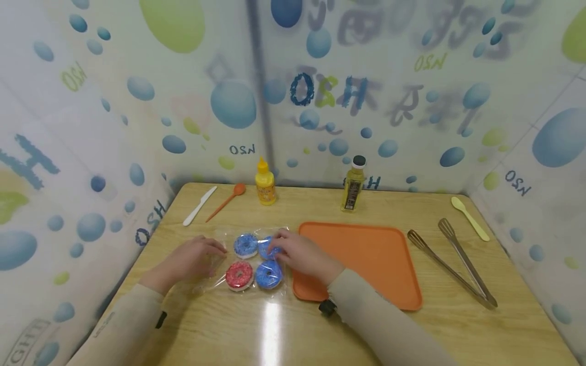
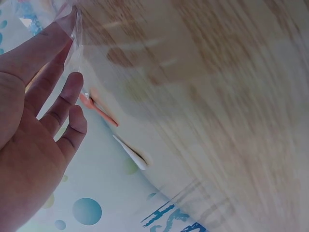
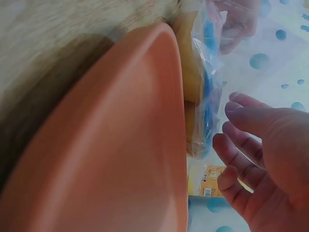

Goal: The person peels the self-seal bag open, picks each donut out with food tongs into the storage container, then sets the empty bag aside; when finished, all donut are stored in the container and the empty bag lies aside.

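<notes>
A clear plastic bag (image 1: 254, 260) lies on the table with one red-topped donut (image 1: 239, 276) and three blue-topped donuts (image 1: 268, 275) inside. At the bag's left edge, the thumb and index finger of my left hand (image 1: 189, 260) pinch the film, as the left wrist view (image 2: 43, 96) shows; its other fingers are loosely bent. My right hand (image 1: 302, 253) hovers over the bag's right side, overlapping the upper right donut in the head view. In the right wrist view, its relaxed fingers stand slightly apart from the bag.
An orange tray (image 1: 354, 259) sits right beside the bag, under my right forearm. Metal tongs (image 1: 458, 274) and a yellow-green spoon (image 1: 470, 218) lie farther right. Along the back stand a yellow squeeze bottle (image 1: 265, 188) and an oil-coloured bottle (image 1: 353, 188). A white knife (image 1: 200, 206) and orange spoon (image 1: 226, 202) lie back left.
</notes>
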Demonstrator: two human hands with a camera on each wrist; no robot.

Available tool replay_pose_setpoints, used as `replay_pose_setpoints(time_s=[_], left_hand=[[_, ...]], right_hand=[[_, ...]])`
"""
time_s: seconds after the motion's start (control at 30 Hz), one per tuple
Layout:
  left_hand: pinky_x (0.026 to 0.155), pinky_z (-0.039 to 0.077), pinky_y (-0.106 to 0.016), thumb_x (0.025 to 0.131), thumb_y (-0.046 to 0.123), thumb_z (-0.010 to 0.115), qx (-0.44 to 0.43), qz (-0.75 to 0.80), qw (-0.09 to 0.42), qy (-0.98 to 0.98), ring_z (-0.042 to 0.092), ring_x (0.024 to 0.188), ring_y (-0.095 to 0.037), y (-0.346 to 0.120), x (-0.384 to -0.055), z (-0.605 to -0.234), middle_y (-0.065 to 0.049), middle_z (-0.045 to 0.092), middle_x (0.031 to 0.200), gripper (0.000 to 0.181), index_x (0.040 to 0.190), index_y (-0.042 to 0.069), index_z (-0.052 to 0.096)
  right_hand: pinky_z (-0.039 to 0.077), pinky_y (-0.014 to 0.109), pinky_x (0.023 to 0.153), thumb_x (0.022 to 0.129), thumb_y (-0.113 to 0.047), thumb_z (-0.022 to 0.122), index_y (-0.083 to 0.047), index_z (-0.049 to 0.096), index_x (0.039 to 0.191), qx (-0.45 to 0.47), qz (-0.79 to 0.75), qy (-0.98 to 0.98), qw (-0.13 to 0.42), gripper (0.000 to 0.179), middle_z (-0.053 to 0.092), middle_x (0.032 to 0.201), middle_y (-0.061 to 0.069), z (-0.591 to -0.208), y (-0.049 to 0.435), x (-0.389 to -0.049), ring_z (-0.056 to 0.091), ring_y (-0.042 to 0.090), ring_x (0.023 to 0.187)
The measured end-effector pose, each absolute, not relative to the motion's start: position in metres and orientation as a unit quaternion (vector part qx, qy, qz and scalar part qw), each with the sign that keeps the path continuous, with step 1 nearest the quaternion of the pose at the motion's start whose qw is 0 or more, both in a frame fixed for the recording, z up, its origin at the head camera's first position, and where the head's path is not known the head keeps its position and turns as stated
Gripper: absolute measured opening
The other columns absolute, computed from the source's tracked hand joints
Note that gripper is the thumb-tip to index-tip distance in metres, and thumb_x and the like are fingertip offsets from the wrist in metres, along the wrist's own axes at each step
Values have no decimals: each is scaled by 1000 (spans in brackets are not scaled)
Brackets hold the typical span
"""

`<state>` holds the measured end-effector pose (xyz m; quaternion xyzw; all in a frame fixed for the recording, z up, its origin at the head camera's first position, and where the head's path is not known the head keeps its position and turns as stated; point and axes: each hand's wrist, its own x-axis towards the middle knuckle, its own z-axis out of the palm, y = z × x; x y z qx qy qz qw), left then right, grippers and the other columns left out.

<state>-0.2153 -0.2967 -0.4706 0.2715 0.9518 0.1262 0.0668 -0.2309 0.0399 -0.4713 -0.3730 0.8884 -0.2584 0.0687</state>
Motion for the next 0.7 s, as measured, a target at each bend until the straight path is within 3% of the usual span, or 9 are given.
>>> replay_pose_setpoints(time_s=[0.2,0.43,0.7], left_hand=[[97,53,-52,77,11,89,271,125,66,952,63,117,-32,-296,-214,-471,-2,72,126,41,117,17,78],[98,53,-54,77,11,89,278,129,57,950,63,116,-32,-296,-212,-471,-3,72,124,40,115,16,79],[98,53,-53,77,11,90,278,121,59,951,63,116,-32,-295,-212,-470,-3,72,124,40,115,15,79]], right_hand=[[55,28,92,101,-22,68,-26,73,105,-368,-239,897,54,8,60,122,-7,-475,38,-231,61,9,108],[55,27,85,99,-22,71,-25,73,102,-353,-245,902,26,5,62,119,-6,-477,44,-229,61,11,101],[56,29,86,99,-21,71,-25,73,100,-342,-253,905,9,5,63,114,-7,-480,56,-229,62,10,99]])
